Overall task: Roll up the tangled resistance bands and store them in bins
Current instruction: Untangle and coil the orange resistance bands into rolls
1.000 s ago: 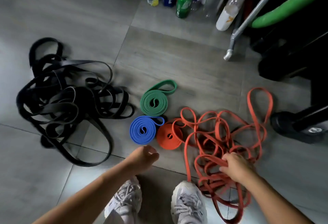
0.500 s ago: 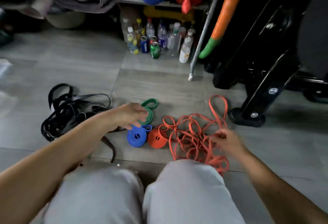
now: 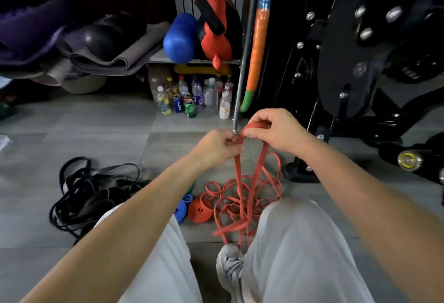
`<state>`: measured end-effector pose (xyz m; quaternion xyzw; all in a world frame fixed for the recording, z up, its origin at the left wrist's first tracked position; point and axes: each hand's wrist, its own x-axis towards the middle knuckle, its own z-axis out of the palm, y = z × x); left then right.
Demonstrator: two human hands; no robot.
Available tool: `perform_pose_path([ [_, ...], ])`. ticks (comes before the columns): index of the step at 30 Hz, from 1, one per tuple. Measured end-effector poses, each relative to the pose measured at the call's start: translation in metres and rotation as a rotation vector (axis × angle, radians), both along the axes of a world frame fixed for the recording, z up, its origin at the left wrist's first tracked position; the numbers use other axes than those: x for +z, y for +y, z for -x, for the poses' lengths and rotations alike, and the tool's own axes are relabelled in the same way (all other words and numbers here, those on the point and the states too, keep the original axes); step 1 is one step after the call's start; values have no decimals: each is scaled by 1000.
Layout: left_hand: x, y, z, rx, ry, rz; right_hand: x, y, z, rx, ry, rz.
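While left hand (image 3: 216, 147) & right hand (image 3: 272, 131) pinch orange band (image 3: 236, 173) top, black tangle (image 3: 91, 197) lies left, bottles (image 3: 192, 96) behind.

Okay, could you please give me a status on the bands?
Left hand, right hand pinching lifted end of orange band. Remainder tangled on floor. Black bands tangled alongside; no bin in view.

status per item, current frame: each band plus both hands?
orange band: tangled, one loop lifted off the floor, held by both hands
left hand: pinches the orange band
right hand: grips the orange band
black bands: tangled pile on floor, untouched
blue band: rolled, on floor, partly hidden
orange roll: rolled, on floor
green band: mostly hidden behind left arm, state unclear
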<state>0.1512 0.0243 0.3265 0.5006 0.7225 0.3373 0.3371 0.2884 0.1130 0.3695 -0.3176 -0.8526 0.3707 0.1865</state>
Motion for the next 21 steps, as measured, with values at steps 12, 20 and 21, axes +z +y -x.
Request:
perform_pose_path([
  [12,-23,21,5,-150,302,282,40,20,-30,-252,802,336],
  [20,-2,34,18,132,-98,2,-48,51,-57,-349,86,40],
  [21,2,34,16,158,-168,-32,-64,51,-60,-351,-27,47],
])
